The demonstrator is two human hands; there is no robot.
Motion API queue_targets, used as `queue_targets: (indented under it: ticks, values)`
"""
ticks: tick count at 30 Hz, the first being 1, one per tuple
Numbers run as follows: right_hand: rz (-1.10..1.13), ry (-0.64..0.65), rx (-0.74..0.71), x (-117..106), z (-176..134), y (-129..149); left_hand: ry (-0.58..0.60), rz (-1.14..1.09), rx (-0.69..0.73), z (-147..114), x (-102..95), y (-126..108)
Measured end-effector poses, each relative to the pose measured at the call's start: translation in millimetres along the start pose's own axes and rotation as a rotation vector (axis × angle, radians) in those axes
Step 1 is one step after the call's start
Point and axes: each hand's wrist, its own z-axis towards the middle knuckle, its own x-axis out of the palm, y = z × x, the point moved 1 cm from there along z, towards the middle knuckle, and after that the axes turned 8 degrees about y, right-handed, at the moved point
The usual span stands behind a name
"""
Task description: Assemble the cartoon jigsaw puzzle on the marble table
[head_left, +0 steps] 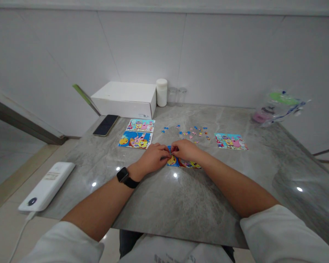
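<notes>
Grey tabletop (pixel 167 204) bears puzzle (pixel 185 163), closed box (pixel 123 92), bag (pixel 283 98) with pink contents (pixel 260 116).

A phone (pixel 106 125) lies near a white box (pixel 123 98) beside a white bottle (pixel 161 93).

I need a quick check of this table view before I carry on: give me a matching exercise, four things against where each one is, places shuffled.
Things
1. black watch
2. dark phone
3. white bottle
4. loose puzzle pieces

Places
A. between the white box and two clear glass containers
B. scattered on the tabletop beyond the right hand
C. on the left wrist
D. flat, left of the blue picture card

Pairs: 1-C, 2-D, 3-A, 4-B
</notes>
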Motion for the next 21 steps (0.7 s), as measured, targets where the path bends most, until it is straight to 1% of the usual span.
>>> queue_targets:
  ticks: [5,16,21]
  values:
    - [-0.004,-0.017,0.010,-0.4,-0.5,2.2,-0.007,0.003,0.001,-0.3,1.1,0.1]
    - [-0.014,-0.008,0.010,0.8,0.5,2.2,0.003,-0.008,0.012,-0.3,0.7,-0.2]
    - [0.020,-0.074,-0.005,-7.1,0.3,-6.9,-0.007,-0.076,0.010,0.0,0.6,1.2]
